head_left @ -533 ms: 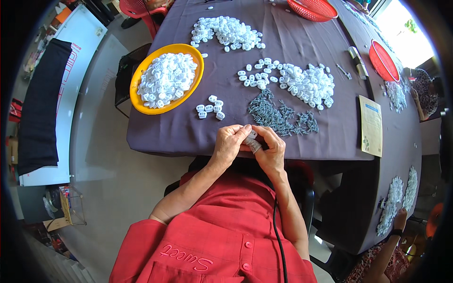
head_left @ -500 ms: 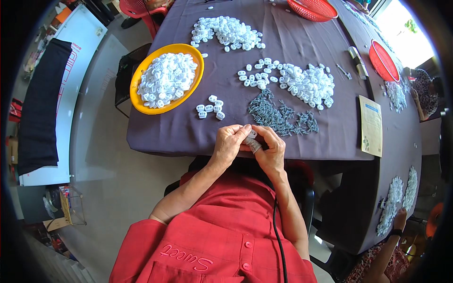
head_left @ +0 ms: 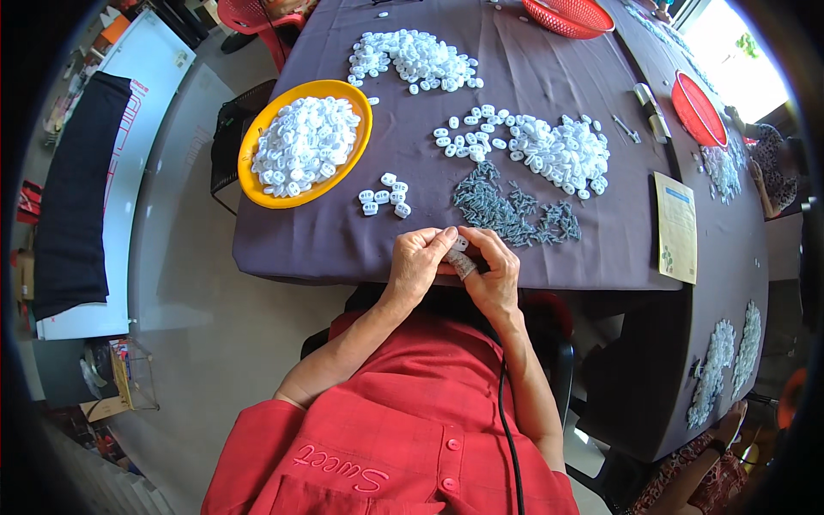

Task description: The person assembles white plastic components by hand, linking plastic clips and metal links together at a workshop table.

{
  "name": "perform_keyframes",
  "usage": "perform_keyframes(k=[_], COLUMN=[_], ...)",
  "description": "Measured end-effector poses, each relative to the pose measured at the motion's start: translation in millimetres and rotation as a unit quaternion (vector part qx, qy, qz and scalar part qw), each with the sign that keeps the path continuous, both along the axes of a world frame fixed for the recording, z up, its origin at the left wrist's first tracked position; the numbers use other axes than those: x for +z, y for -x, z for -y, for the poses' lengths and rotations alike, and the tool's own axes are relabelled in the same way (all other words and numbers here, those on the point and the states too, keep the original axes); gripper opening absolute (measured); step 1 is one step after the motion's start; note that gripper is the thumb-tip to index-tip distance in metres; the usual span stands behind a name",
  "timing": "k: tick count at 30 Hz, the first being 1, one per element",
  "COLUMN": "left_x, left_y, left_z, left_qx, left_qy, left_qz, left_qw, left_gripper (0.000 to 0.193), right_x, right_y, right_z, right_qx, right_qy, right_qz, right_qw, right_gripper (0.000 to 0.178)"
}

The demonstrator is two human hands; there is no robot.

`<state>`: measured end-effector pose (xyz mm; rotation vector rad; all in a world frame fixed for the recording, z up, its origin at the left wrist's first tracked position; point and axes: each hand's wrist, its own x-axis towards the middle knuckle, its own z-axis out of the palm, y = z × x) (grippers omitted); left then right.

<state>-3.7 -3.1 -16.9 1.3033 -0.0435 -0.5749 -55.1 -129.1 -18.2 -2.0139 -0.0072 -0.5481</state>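
Note:
Close together at the table's near edge, my left hand [head_left: 416, 264] and my right hand [head_left: 493, 276] are both closed, pinching a small white oval plastic piece [head_left: 461, 244] with holes in its face. A pale wrapping [head_left: 463, 263] covers a digit of the right hand. Just beyond the fingers lies a heap of small dark grey screw-like pieces [head_left: 506, 210]. Behind it is a pile of white oval pieces [head_left: 562, 154]. Ahead of the left hand sits a small cluster of white pieces [head_left: 384, 198]. Whether a grey piece is between my fingers is hidden.
A yellow oval tray [head_left: 248, 182] heaped with white pieces stands at the left table edge. Another white pile [head_left: 421, 62] lies farther back. Red baskets [head_left: 577, 26] are at the far side. A yellowish envelope [head_left: 676, 227] lies right. A co-worker's arm [head_left: 699, 468] shows lower right.
My hands keep nearly the same pinch on the white piece. At lower right, the co-worker's hand has moved down, away from the white pile. The whole view has shifted very slightly.

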Motion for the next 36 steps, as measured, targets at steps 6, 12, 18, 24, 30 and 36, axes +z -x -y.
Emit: perform_keyframes(k=[6, 12, 18, 24, 30, 36], left_x=[-0.1, -15.9, -14.8, -5.1, -2.6, -0.5], left_y=[3.1, 5.7, 12.1, 8.2, 8.1, 6.7], left_z=[1.8, 2.0, 4.7, 4.2, 4.8, 3.9], left_qx=[0.013, 0.038, 0.05, 0.065, 0.074, 0.071], left_qy=[-0.008, -0.033, -0.032, 0.032, 0.045, 0.057], left_qz=[0.021, 0.079, 0.094, -0.016, -0.039, -0.055], left_qw=[1.0, 0.996, 0.994, 0.997, 0.996, 0.994], left_gripper=[0.025, 0.022, 0.02, 0.02, 0.02, 0.021], right_x=[-2.2, -4.1, -9.0, -4.4, -4.2, -5.1], right_y=[-0.7, -1.7, -2.1, -2.7, -1.5, -1.7], right_z=[-0.2, -3.1, -2.5, 0.2, 0.5, 2.4], right_qx=[0.003, -0.012, -0.021, -0.002, -0.001, 0.012], right_qy=[0.004, 0.029, 0.035, 0.038, 0.027, 0.019], right_qz=[0.006, 0.037, 0.051, 0.028, 0.019, 0.014], right_qw=[1.0, 0.999, 0.998, 0.999, 0.999, 1.0], right_gripper=[0.035, 0.032, 0.034, 0.037, 0.039, 0.039])
